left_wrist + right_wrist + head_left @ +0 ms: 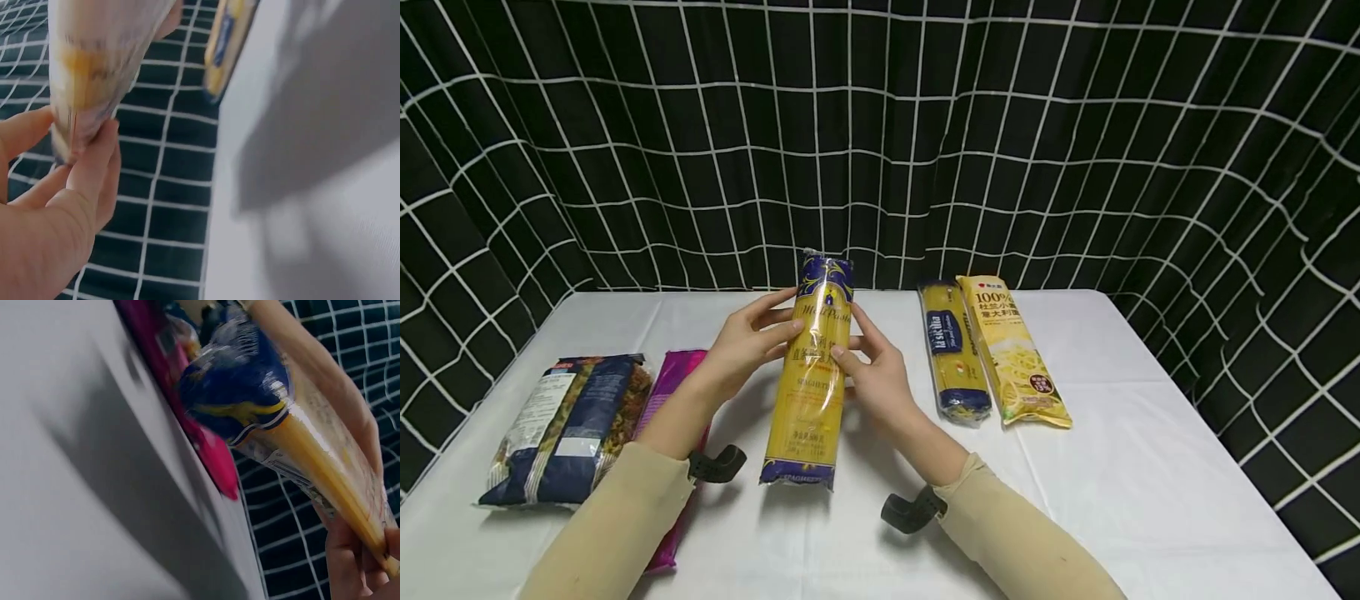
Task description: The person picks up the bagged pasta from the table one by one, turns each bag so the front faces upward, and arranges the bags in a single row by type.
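Note:
A yellow pack of spaghetti (pixel 808 392) with dark blue ends is held up between both hands, its front toward the head camera. My left hand (pixel 741 342) grips its left edge in the upper half, thumb on the front and fingers behind. On the opposite edge my right hand (pixel 880 371) pinches it the same way. In the left wrist view the left hand (pixel 69 200) holds one side of the blurred pack (pixel 94 69). The right wrist view has the pack's blue end (pixel 244 394) close up, with the right fingers (pixel 344 556) at its side.
On the right of the white table (pixel 1120 500) lie a blue-labelled spaghetti pack (pixel 958 367) and a pale yellow pasta pack (pixel 1018 354), side by side. At left are a navy pasta bag (pixel 583 417) and a magenta pack (pixel 666 392), partly behind the left arm. A gridded black curtain (pixel 880 125) stands behind.

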### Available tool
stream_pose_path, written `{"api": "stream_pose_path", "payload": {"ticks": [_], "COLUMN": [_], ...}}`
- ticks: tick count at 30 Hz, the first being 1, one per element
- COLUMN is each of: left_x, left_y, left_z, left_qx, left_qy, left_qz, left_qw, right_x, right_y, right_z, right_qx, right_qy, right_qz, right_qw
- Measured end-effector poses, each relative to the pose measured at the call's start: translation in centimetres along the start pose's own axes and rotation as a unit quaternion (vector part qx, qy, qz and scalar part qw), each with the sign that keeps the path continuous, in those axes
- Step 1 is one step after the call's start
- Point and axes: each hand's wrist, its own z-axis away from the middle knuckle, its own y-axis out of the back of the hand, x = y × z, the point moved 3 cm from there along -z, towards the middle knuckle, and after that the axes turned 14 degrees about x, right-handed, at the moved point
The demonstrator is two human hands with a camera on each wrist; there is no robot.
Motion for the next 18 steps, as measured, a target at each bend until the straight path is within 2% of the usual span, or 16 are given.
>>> {"api": "stream_pose_path", "payload": {"ticks": [6, 12, 14, 18], "left_x": [-0.4, -1.8, -2.1, -2.6], "left_y": [-2.4, -4.8, -5.8, -7.4], "left_z": [-1.2, -2.3, -2.8, -3.6], "left_qx": [-0.016, -0.045, -0.037, 0.003], "left_qy": [0.008, 0.043, 0.048, 0.046], "left_qz": [0.016, 0.028, 0.037, 0.028], "left_qw": [0.9997, 0.9976, 0.9975, 0.9985], "right_x": [-0.7, -0.9, -0.8, -0.3], "right_y": [1.9, 4.5, 5.2, 6.3], "right_z": [-2.4, -5.0, -5.9, -7.5], "right_qx": [0.008, -0.005, -0.006, -0.001], "right_qy": [-0.002, -0.018, -0.018, -0.026], "right_qz": [0.002, 0.02, 0.038, 0.067], "right_qw": [1.0, 0.9996, 0.9991, 0.9974]}}
